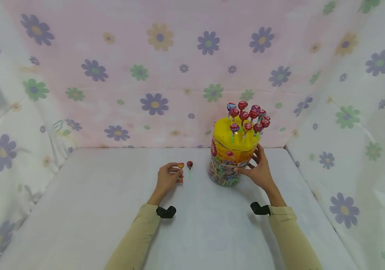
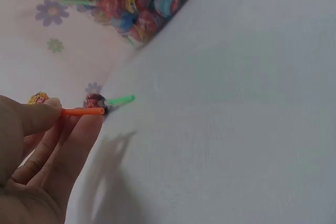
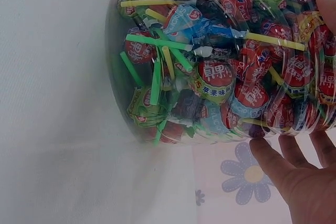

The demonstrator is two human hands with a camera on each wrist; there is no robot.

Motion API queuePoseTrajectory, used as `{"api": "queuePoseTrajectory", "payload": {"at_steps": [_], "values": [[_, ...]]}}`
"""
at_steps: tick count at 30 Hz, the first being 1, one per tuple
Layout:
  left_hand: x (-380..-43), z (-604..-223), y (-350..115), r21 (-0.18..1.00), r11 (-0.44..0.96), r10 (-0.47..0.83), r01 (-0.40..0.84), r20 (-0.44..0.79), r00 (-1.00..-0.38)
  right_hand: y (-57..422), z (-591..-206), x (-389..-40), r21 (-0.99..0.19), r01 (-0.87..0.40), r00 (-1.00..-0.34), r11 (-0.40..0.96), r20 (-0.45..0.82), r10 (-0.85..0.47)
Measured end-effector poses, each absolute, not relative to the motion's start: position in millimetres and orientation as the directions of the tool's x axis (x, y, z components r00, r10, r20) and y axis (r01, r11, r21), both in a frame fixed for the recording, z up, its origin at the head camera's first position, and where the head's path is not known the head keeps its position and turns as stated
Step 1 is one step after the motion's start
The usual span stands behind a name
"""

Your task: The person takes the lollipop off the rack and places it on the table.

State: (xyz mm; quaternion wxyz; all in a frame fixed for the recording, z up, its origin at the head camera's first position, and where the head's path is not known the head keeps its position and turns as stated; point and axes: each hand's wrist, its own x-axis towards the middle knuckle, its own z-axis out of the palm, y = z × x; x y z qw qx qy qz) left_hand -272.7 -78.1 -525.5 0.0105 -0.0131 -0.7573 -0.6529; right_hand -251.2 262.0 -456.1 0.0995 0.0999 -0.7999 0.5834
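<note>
My left hand (image 1: 168,179) pinches a lollipop (image 1: 181,165) with a yellow-red wrapper. Its orange stick (image 2: 84,112) pokes out between thumb and fingers in the left wrist view. Just beyond, a dark red lollipop (image 1: 190,164) with a green stick lies on the table. To the right stands a clear plastic jar (image 1: 224,170) full of wrapped lollipops, topped by a yellow lid (image 1: 224,133) with several lollipops (image 1: 244,115) standing upright in it. My right hand (image 1: 260,168) grips the jar's right side, thumb in front; in the right wrist view its fingers (image 3: 270,156) touch the wall.
A white-covered table (image 1: 87,210) lies under everything. Behind it hangs a pink flowered cloth (image 1: 121,112), and a white flowered cloth (image 1: 358,150) borders the right side. Black wrist mounts (image 1: 166,212) sit on both forearms.
</note>
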Motion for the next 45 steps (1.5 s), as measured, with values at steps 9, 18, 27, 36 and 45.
{"api": "queuePoseTrajectory", "payload": {"at_steps": [9,18,27,36,45], "values": [[-290,-532,-80,0.969,0.246,-0.047,0.019,0.031,-0.998,254,-438,-240,-0.912,-0.259,-0.965,0.319,0.259,-0.045],[-304,-529,-73,0.956,0.292,-0.064,-0.003,0.016,-0.998,265,-465,-257,-0.913,-0.267,-0.962,0.310,0.271,-0.032],[-313,-534,-70,0.930,0.368,-0.074,-0.006,0.023,-0.997,268,-473,-261,-0.907,-0.285,-0.956,0.310,0.293,-0.024],[-314,-528,-70,0.902,0.431,-0.044,-0.019,-0.001,-0.999,266,-467,-258,-0.912,-0.258,-0.964,0.319,0.263,-0.030],[-316,-524,-68,0.857,0.514,-0.030,-0.014,0.002,-1.000,255,-439,-240,-0.912,-0.251,-0.967,0.323,0.251,-0.044]]}}
